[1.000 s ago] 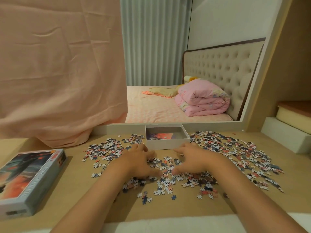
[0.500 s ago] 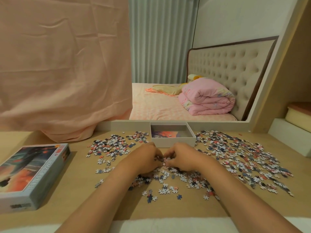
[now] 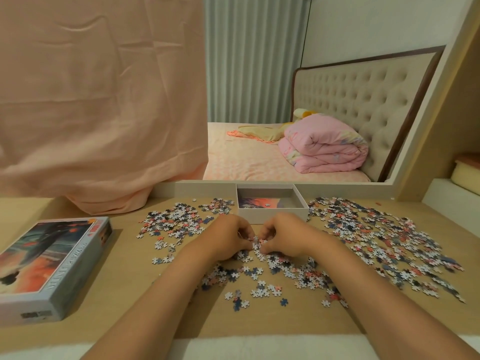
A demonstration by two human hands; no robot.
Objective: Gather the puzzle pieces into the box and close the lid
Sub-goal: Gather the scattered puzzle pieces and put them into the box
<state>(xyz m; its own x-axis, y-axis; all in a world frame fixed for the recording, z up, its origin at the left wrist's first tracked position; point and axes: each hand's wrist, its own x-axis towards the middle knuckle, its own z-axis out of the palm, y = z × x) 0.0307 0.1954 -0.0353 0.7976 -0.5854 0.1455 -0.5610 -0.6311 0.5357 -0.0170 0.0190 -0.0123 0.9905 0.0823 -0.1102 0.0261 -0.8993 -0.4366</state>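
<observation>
While the left hand (image 3: 228, 239) and the right hand (image 3: 283, 237) press together just in front of the box (image 3: 272, 215), a small clump of puzzle pieces (image 3: 255, 244) sits caught between their curled fingertips. Both hands are cupped knuckles-up, thumbs low, with the fingers of each bent round the clump from its own side. The clump is low over the counter (image 3: 135, 287), but I cannot tell whether it is lifted clear of it.

Most of the pieces lie loose on the counter around the box. One patch spreads to its left, a broader and denser one runs from its right side out and toward the person, and a third lies in front of it, under and behind the wrists. The pieces are mixed white, dark blue and salmon.

The box itself is a shallow white tray standing open, with a printed picture in orange and grey showing on its floor. The lid (image 3: 52, 266) lies well to the left of the box and nearer the person, picture side up.

Left of the box and behind it, a pink cloth (image 3: 98, 100) hangs down, its hem bunched on the counter. Straight behind the box a bed (image 3: 246, 162) shows, with a folded pink quilt (image 3: 324, 149), a tufted headboard (image 3: 350, 100) and a pale pleated curtain (image 3: 249, 61).
</observation>
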